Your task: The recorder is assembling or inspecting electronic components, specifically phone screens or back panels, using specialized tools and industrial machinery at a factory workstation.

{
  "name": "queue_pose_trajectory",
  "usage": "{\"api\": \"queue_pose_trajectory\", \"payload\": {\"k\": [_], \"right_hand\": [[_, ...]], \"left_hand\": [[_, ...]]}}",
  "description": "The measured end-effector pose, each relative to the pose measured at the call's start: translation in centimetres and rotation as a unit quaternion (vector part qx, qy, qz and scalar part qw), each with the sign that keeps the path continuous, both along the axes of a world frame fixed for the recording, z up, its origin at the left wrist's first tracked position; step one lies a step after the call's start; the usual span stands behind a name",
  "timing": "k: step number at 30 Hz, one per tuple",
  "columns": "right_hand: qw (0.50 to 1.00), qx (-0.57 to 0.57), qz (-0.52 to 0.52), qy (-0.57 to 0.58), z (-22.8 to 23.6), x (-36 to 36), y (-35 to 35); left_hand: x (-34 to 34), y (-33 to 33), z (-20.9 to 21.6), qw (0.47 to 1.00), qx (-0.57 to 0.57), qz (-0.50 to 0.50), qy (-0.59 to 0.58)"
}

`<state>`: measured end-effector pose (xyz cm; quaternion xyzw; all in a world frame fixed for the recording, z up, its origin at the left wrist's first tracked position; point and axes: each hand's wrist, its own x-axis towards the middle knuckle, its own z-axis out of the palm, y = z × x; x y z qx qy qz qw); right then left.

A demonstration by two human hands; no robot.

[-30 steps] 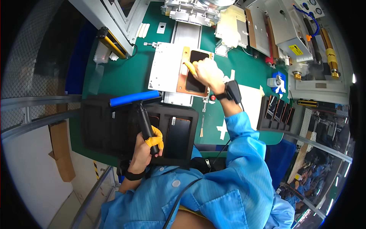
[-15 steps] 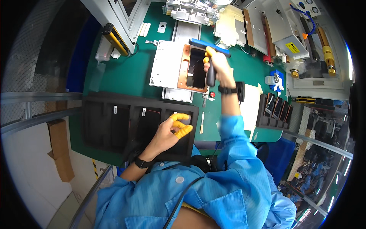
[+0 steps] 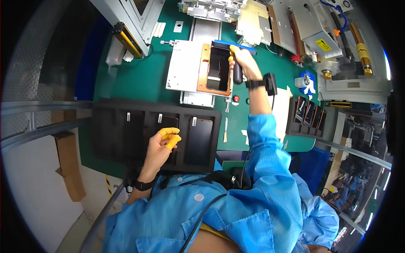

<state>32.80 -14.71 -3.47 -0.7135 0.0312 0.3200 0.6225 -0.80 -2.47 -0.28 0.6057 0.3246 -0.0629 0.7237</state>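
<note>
My right hand (image 3: 244, 61) is wrapped round the black handle of a T-shaped hand roller (image 3: 234, 45) with a long blue bar. That bar lies over the far end of a copper-coloured frame (image 3: 203, 69) fixed to a white metal plate (image 3: 184, 63). Inside the frame sits a dark, glossy phone-sized panel (image 3: 218, 69). Yellow finger cots cover some fingertips of both hands. My left hand (image 3: 160, 145) hovers over the black foam tray (image 3: 114, 109), its fingers curved and slightly apart, holding nothing. Dark panels (image 3: 199, 141) lie in the tray's slots, each with a small white label.
A smaller black rack (image 3: 297, 126) with several upright panels stands at the right. Near it are a blue box (image 3: 310, 82) and a red button (image 3: 236, 98). A metal fixture (image 3: 209, 10) stands at the back. A thin brush-like tool (image 3: 225, 130) lies beside the tray.
My left hand has moved left and nearer to me, uncovering the tray's right-hand panel. The roller in my right hand has shifted slightly to the right.
</note>
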Motion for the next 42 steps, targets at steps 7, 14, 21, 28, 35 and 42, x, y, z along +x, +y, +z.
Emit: {"api": "queue_pose_trajectory", "payload": {"k": [7,14,21,28,35,42], "right_hand": [[0.992,-0.081,0.097,-0.024,1.8,-13.6,-4.4],[0.987,-0.034,0.155,-0.014,6.7,-17.4,-2.5],[0.961,-0.034,0.118,-0.248,1.9,-10.3,-6.3],[0.798,-0.509,-0.194,-0.259,-10.8,-1.2,-11.3],[0.846,-0.356,-0.185,-0.350,-12.2,0.3,-10.3],[0.871,-0.111,-0.019,-0.477,-3.5,-0.9,-0.9]], "left_hand": [[-0.7,-1.0,-0.1,0.999,-0.039,-0.003,0.007],[1.6,-5.0,0.5,0.948,-0.284,-0.110,-0.093],[0.6,-3.6,2.9,0.953,-0.283,0.025,-0.105],[-0.4,-1.2,3.5,0.974,-0.178,0.117,-0.083],[-0.5,-1.2,2.5,0.961,-0.212,0.172,-0.050],[-0.2,-0.9,2.2,0.957,-0.226,0.175,-0.042]]}}
